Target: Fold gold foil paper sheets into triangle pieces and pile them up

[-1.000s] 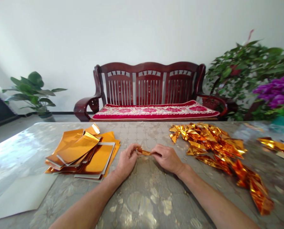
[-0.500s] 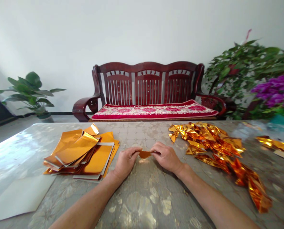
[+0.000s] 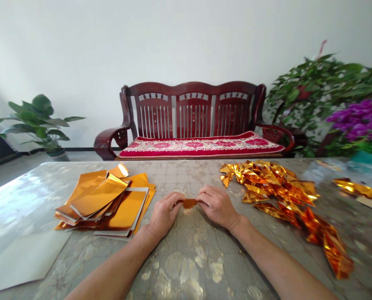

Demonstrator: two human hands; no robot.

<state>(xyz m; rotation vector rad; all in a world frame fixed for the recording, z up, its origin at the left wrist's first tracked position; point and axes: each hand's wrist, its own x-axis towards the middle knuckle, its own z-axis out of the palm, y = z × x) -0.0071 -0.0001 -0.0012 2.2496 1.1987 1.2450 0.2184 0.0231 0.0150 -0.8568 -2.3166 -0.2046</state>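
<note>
A narrow strip of shiny orange-gold foil paper (image 3: 189, 203) spans the gap between the left hand (image 3: 164, 213) and right hand (image 3: 217, 207), each pinching one end, short of the far edge of the grey, floral-patterned table (image 3: 173, 262). This piece looks only partly shaped. Toward the far right corner, a heap of crinkled, faceted, orange-gold foil pieces (image 3: 276, 181) seems already worked; toward the far left corner, a stack of smooth, flat, pale-backed orange-gold sheets (image 3: 103, 196) appears unworked. Nearer the left edge lies a plain whitish sheet (image 3: 26, 260).

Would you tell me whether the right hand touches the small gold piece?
Touching: the head view shows the right hand pinching the gold piece at one end.
</note>
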